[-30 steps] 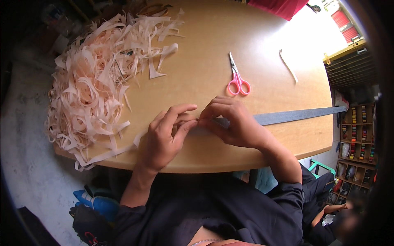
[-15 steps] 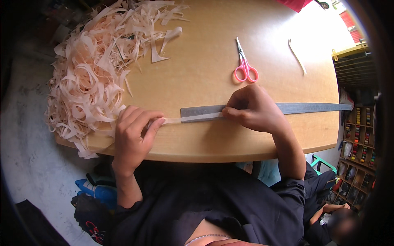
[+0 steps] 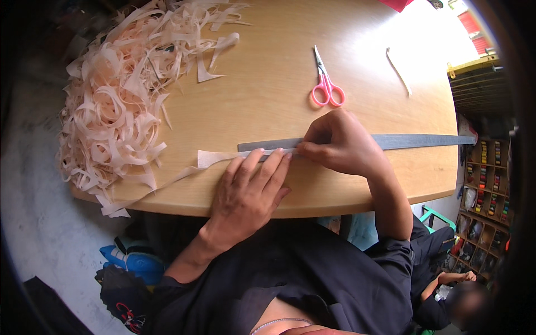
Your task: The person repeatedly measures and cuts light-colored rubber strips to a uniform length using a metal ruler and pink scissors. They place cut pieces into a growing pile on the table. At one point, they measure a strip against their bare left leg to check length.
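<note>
A long metal ruler [image 3: 413, 142] lies across the table, and a narrow pale pink fabric strip [image 3: 209, 158] runs along its left part. My left hand [image 3: 245, 187] rests with fingers stretched out on the strip and the ruler's left portion. Just to its right, my right hand [image 3: 345, 145] pinches the strip against the ruler between thumb and curled fingers. The strip's wider left end lies loose on the table beyond my left fingers. Under my right hand, part of the ruler and strip is hidden.
Scissors with pink handles [image 3: 328, 92] lie beyond my right hand. A heap of pale pink fabric strips [image 3: 114, 106] covers the table's left side. One thin scrap [image 3: 398, 72] lies far right. Shelves of thread spools [image 3: 489, 173] and another person [image 3: 446, 298] are at the right.
My left hand has let go of the strip's left end and moved right, laying its fingers flat beside my right hand. My right hand keeps its pinch.
</note>
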The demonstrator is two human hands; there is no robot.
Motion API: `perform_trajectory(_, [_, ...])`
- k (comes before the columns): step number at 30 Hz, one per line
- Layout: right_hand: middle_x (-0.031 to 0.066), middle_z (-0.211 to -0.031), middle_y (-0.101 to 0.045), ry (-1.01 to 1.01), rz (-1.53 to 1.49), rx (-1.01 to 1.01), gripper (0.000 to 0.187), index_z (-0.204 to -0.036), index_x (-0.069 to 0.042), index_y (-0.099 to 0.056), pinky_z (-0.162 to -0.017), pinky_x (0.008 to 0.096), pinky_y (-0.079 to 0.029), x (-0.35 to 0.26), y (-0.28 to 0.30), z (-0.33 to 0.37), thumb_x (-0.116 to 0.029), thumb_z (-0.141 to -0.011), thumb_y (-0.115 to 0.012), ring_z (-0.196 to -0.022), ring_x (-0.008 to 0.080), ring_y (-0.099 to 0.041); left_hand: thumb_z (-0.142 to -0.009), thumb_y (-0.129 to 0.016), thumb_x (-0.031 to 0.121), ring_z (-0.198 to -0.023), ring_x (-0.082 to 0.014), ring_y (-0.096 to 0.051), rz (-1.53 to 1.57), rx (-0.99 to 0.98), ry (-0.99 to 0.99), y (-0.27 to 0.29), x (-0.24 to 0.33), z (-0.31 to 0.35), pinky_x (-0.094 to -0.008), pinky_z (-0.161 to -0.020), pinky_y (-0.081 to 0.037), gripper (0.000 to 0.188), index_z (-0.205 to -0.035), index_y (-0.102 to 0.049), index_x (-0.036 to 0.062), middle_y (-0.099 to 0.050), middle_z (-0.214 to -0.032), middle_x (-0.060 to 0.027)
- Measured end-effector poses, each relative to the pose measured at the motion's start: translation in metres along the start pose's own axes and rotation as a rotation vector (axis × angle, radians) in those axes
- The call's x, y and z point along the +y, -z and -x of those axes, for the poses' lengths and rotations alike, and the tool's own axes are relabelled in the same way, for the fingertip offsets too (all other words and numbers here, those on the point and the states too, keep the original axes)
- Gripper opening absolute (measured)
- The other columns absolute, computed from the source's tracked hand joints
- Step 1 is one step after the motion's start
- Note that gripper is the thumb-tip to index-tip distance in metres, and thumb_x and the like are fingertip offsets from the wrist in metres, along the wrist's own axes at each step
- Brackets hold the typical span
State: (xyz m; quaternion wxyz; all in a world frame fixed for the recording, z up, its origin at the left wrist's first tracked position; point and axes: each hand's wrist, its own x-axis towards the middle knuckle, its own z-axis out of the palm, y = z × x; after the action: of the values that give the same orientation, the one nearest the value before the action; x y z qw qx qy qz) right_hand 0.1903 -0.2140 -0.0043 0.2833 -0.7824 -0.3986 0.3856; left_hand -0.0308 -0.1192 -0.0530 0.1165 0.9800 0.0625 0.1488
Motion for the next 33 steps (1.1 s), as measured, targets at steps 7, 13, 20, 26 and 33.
perform_trajectory(7, [0.0082, -0.068, -0.067, 0.100, 0.098, 0.332, 0.027, -0.090, 0.007, -0.074, -0.057, 0.0298, -0.046, 0.012, 0.026, 0.004, -0.019, -0.096, -0.072, -0.061, 0.0112, -0.059, -0.095, -0.071, 0.034, -0.131, -0.0302, -0.044, -0.006, -0.020, 0.038, -0.002, 0.005, 0.001, -0.0481, -0.110, -0.037, 0.058, -0.146, -0.060, 0.0094, -0.053, -0.146, -0.0075])
perform_trajectory(13, [0.0085, -0.072, -0.068, 0.182, 0.165, 0.410, 0.024, -0.092, 0.006, -0.074, -0.059, 0.0298, -0.048, 0.017, 0.024, 0.004, -0.018, -0.094, -0.075, -0.064, 0.0115, -0.060, -0.096, -0.070, 0.041, -0.129, -0.0283, -0.043, 0.002, -0.035, 0.071, -0.005, 0.015, -0.007, -0.0485, -0.111, -0.034, 0.058, -0.145, -0.060, 0.0106, -0.052, -0.143, -0.0062])
perform_trajectory(20, [0.0084, -0.073, -0.070, 0.121, 0.170, 0.336, 0.018, -0.091, 0.003, -0.075, -0.062, 0.0310, -0.051, 0.015, 0.024, 0.006, -0.014, -0.088, -0.078, -0.064, 0.0141, -0.063, -0.097, -0.069, 0.042, -0.129, -0.0289, -0.042, 0.015, -0.053, 0.067, -0.009, 0.023, -0.014, -0.0506, -0.110, -0.032, 0.059, -0.146, -0.059, 0.0101, -0.051, -0.142, -0.0073])
perform_trajectory(26, [0.0101, -0.075, -0.072, 0.057, 0.325, 0.216, 0.014, -0.089, 0.000, -0.076, -0.063, 0.0330, -0.053, 0.014, 0.030, 0.013, -0.012, -0.081, -0.078, -0.066, 0.0185, -0.067, -0.097, -0.069, 0.041, -0.129, -0.0290, -0.041, 0.014, -0.054, 0.044, -0.012, 0.026, -0.018, -0.0510, -0.110, -0.033, 0.060, -0.147, -0.058, 0.0101, -0.050, -0.142, -0.0078])
perform_trajectory(33, [0.0102, -0.075, -0.073, 0.054, 0.331, 0.163, 0.014, -0.086, -0.001, -0.075, -0.065, 0.0341, -0.054, 0.012, 0.029, 0.014, -0.013, -0.080, -0.080, -0.067, 0.0207, -0.069, -0.097, -0.069, 0.042, -0.129, -0.0294, -0.042, 0.003, -0.048, 0.036, -0.016, 0.029, -0.020, -0.0512, -0.109, -0.034, 0.059, -0.146, -0.058, 0.0096, -0.050, -0.141, -0.0077])
